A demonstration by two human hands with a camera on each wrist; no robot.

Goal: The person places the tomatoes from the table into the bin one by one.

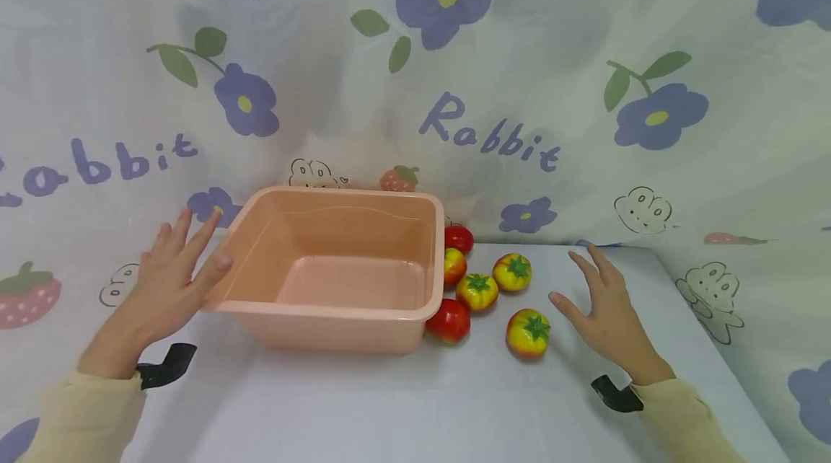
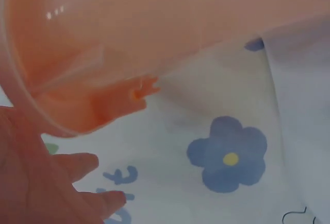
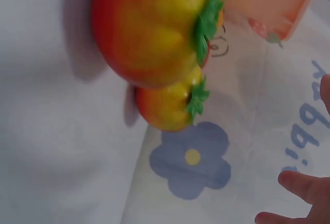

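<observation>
A pink plastic basin (image 1: 350, 315), with nothing inside it, stands on the white table. My left hand (image 1: 170, 279) is at its left side, fingers spread, the thumb near the rim; in the left wrist view the hand (image 2: 31, 177) overlaps the basin's edge (image 2: 38, 113). To the right of the basin lie several red and yellow toy tomatoes, each yellow one with a green leafy top. My right hand (image 1: 607, 311) hovers to their right with spread fingers and holds nothing. Nearest to it is a yellow-red tomato (image 1: 527, 334), seen large in the right wrist view (image 3: 154, 26).
Two red tomatoes (image 1: 448, 321) (image 1: 459, 239) sit close against the basin's right wall. Other yellow-red tomatoes (image 1: 477, 293) (image 1: 512, 272) lie between them and the right hand. Behind the table hangs a flowered cloth (image 1: 363, 102). Both wrists carry black straps (image 1: 167, 366).
</observation>
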